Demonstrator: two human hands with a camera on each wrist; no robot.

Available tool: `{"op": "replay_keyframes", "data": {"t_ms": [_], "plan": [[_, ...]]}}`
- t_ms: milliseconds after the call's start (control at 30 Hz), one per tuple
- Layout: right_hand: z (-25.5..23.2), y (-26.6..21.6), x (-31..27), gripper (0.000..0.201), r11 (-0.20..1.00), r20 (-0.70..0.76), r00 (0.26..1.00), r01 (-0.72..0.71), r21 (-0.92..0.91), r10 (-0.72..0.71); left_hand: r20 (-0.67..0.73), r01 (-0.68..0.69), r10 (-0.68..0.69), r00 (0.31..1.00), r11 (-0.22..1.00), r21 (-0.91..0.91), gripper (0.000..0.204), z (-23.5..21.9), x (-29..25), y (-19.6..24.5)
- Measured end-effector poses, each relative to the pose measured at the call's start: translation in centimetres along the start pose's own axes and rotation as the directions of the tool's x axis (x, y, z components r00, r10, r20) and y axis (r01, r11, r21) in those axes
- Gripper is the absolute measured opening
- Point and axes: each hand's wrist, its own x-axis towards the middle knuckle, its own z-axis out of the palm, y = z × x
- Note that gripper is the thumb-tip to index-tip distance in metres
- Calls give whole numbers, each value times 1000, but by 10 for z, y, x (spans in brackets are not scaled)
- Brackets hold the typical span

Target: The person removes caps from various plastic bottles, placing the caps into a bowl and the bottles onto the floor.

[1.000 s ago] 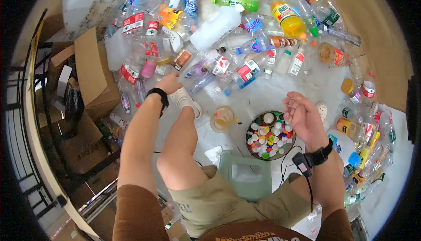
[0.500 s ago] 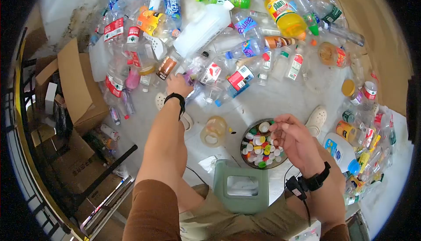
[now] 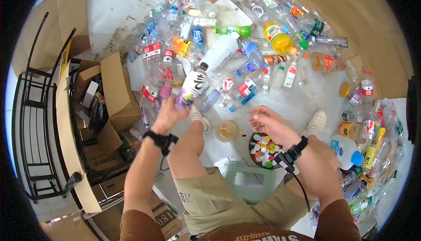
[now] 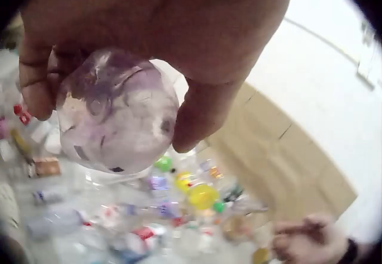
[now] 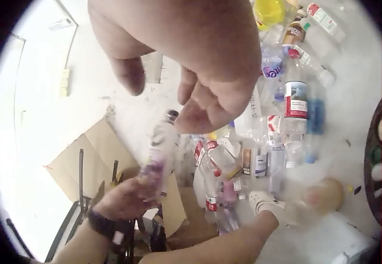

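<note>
A bottle with a white and purple label and a dark cap [image 3: 193, 86] is gripped near its base by the left hand [image 3: 170, 114], cap end pointing up and away. In the left wrist view the bottle's clear purplish base [image 4: 119, 112] sits between thumb and fingers. The right hand [image 3: 272, 126] hovers over the near side of the floor, fingers loosely bent, holding nothing. Beneath it lies a round tray of colourful bottle caps [image 3: 264, 164]. The right wrist view shows the right hand [image 5: 185, 55] with thumb and fingers apart, the bottle [image 5: 160, 159] beyond.
Many plastic bottles [image 3: 249, 87] lie in an arc across the floor. A jar [image 3: 227, 131] and a green plastic container [image 3: 250, 193] are near the legs. Cardboard boxes [image 3: 118, 83] and a black metal frame [image 3: 37, 140] stand at left; a large jug [image 3: 346, 151] at right.
The left hand has taken hold of the purple-labelled bottle and lifted it out of the pile towards the body. The right hand has moved slightly left. The head view has shifted.
</note>
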Motion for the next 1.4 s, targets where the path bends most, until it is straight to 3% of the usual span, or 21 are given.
{"op": "replay_keyframes", "data": {"t_ms": [33, 67, 100, 133, 167, 233, 300, 333, 367, 433, 467, 533, 567, 633, 767, 800, 900, 1100, 1200, 1300, 1400], "plan": [[5, 1, -5, 40, 999, 90, 995, 30, -19, -28, 97, 19, 7, 995, 964, -266, 59, 0, -27, 21], [11, 4, -13, 45, 998, 175, 983, 59, -36, -52, 180, 50, 58, 982, 840, -540, 63, 3, -64, 63], [15, 8, -20, 51, 995, 250, 966, 89, -50, -74, 120, 6, 80, 990, 812, -584, 61, 12, -98, 98], [19, 14, -25, 57, 985, 326, 933, 170, -17, -155, 186, 64, 70, 980, 776, -627, 59, 30, -122, 102], [24, 21, -33, 63, 969, 382, 894, 247, 21, -236, 140, 32, 39, 989, 881, -472, 59, 28, -153, 147], [33, 27, -49, 68, 941, 410, 846, 307, 145, -340, 83, -49, 88, 993, 922, -384, 63, 84, -185, 131], [26, 39, -53, 72, 944, 425, 845, 260, 204, -324, 74, -134, 154, 985, 965, -226, 67, 108, -210, 148], [23, 41, -54, 73, 957, 428, 856, 263, 122, -290, 74, -210, 221, 973, 969, -127, 72, 121, -216, 136], [21, 41, -53, 74, 965, 445, 860, 260, 38, -249, 71, -262, 273, 959, 956, -134, 76, 121, -219, 131], [19, 40, -57, 76, 918, 446, 862, 353, -184, -242, -31, -173, 173, 984, 915, -363, 77, 111, -222, 127], [19, 41, -60, 77, 875, 454, 861, 387, -289, -231, -72, -191, 176, 982, 901, -390, 71, 100, -222, 132], [14, 47, -69, 77, 728, 513, 824, 502, -466, -240, -165, -232, 177, 970, 872, -431, 61, 75, -223, 161], [14, 47, -70, 77, 634, 542, 805, 553, -540, -241, -129, -282, 253, 959, 908, -310, 54, 65, -221, 167], [14, 41, -80, 78, 646, 615, 773, 551, -529, -156, -32, -388, 386, 922, 920, -53, 41, 49, -218, 175], [14, 46, -78, 82, 632, 659, 744, 565, -531, -111, -3, -342, 343, 939, 937, -75, 35, 49, -221, 172], [14, 47, -77, 83, 633, 670, 734, 571, -523, -109, -21, -465, 465, 885, 885, 8, 34, 50, -220, 175], [17, 45, -80, 84, 634, 677, 734, 549, -545, -54, -58, -510, 517, 854, 854, 103, 30, 53, -222, 176], [17, 49, -80, 85, 607, 663, 740, 581, -543, -115, -146, -482, 510, 848, 855, 194, 21, 64, -225, 181], [16, 49, -81, 87, 581, 661, 742, 591, -560, -117, -11, -316, 318, 948, 943, 103, 29, 61, -231, 191], [14, 48, -83, 87, 632, 646, 758, 542, -554, -84, -43, -317, 321, 946, 945, 88, 29, 63, -230, 192], [9, 54, -72, 87, 674, 602, 789, 509, -535, -118, -228, -489, 518, 824, 855, 174, 24, 63, -216, 163]]}}
